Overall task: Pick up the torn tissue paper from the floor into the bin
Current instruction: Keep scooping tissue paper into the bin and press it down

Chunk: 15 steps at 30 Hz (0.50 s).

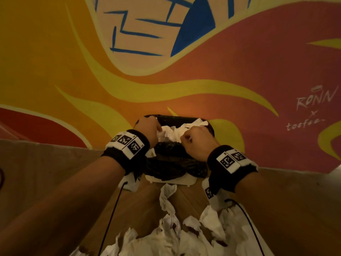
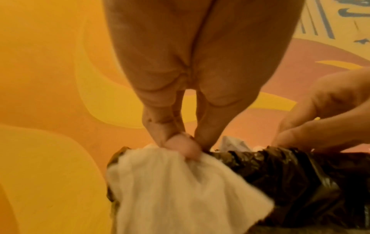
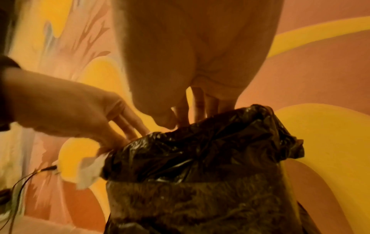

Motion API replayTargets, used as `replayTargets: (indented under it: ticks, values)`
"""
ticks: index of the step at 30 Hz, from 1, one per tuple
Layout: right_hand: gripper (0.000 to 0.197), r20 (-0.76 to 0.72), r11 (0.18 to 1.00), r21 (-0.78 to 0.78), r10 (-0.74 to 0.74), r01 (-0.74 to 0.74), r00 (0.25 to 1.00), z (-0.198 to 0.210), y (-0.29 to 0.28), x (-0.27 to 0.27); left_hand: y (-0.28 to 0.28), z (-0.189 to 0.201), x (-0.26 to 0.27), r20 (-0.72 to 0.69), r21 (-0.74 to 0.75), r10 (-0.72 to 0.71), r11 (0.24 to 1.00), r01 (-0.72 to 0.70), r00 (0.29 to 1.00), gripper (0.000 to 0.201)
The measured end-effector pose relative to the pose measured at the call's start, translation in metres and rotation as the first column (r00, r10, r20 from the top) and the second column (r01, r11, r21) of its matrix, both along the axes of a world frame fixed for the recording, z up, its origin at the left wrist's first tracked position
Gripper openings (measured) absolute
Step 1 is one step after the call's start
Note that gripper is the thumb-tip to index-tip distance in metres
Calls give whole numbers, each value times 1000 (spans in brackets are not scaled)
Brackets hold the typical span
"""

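Observation:
A bin [image 1: 171, 179] lined with a black bag [image 1: 175, 157] stands on the floor against the painted wall. Both my hands hover over its mouth. My left hand [image 1: 157, 129] pinches a white piece of torn tissue paper [image 2: 180, 182] between thumb and fingers at the bag's left rim [image 2: 290, 171]. My right hand [image 1: 186, 135] is curled like a fist over crumpled tissue [image 1: 177, 131] in the bin's opening. In the right wrist view its fingertips dip behind the bag rim [image 3: 200, 147] and are hidden. More torn tissue [image 1: 175, 230] lies on the floor in front of the bin.
The bright mural wall [image 1: 184, 85] rises directly behind the bin. Brown floor [image 1: 46, 163] stretches to the left and right of it. Thin black cables [image 1: 110, 215] hang from both wristbands down over the tissue pile.

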State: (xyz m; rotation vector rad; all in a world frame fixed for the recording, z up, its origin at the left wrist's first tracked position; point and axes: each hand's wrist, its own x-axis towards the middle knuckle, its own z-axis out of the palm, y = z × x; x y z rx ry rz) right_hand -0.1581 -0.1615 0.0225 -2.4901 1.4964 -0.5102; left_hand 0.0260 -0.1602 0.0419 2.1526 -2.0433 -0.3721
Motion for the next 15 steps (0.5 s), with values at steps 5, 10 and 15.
replayTargets:
  ticks: [5, 10, 15]
  values:
    - [49, -138, 997, 45, 61, -56, 988, -9, 10, -1, 0, 3, -4, -162, -71, 77, 994, -89, 984, 14]
    - [51, -276, 999, 39, 21, -10, 961, -16, 9, -6, 2, -3, -6, -340, -26, 16, 999, -27, 940, 23]
    - [50, -284, 1000, 24, -7, 14, 959, -22, 5, -6, 26, 3, 1, -587, -232, -100, 972, -48, 804, 26]
